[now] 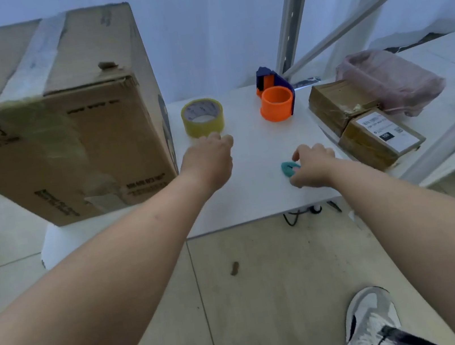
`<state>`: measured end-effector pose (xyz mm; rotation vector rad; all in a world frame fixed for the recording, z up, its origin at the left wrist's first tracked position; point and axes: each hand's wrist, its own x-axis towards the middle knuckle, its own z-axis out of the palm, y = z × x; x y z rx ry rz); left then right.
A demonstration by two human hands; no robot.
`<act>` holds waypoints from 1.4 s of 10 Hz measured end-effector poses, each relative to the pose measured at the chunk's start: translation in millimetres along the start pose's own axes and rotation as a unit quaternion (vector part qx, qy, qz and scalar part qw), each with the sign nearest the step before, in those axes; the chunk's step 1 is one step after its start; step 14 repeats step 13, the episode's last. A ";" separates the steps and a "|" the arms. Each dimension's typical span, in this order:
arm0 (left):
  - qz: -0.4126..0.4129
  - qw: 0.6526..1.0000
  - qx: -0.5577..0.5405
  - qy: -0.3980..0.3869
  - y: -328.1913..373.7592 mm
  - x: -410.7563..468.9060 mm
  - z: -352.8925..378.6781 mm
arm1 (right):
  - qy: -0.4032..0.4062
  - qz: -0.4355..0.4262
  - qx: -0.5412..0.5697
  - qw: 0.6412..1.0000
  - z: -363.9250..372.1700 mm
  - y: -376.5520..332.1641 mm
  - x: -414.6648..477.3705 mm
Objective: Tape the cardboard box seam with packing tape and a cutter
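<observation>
A large cardboard box [54, 119] stands on the left of the white table [257, 197], with a strip of tape along its top seam. A yellowish roll of packing tape [202, 116] lies flat to the right of the box. My left hand [210, 163] hovers just in front of the roll, fingers curled, touching nothing I can see. My right hand [313, 166] rests on the table with its fingers on a small teal cutter [290, 169], which lies flat and is partly covered by the fingers.
An orange and purple tape dispenser [275, 97] stands behind the hands. Two small taped parcels [361, 124] and a pink bag [390, 80] lie at the right. White metal frame bars [293, 12] rise behind. A shoe [369, 320] is on the floor below.
</observation>
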<state>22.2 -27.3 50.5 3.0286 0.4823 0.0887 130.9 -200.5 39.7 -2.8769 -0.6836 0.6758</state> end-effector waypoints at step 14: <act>-0.118 0.992 -0.037 -0.025 -29.9 98.7 41.0 | 0.159 -0.109 -0.021 0.981 -20.3 -84.0 146.7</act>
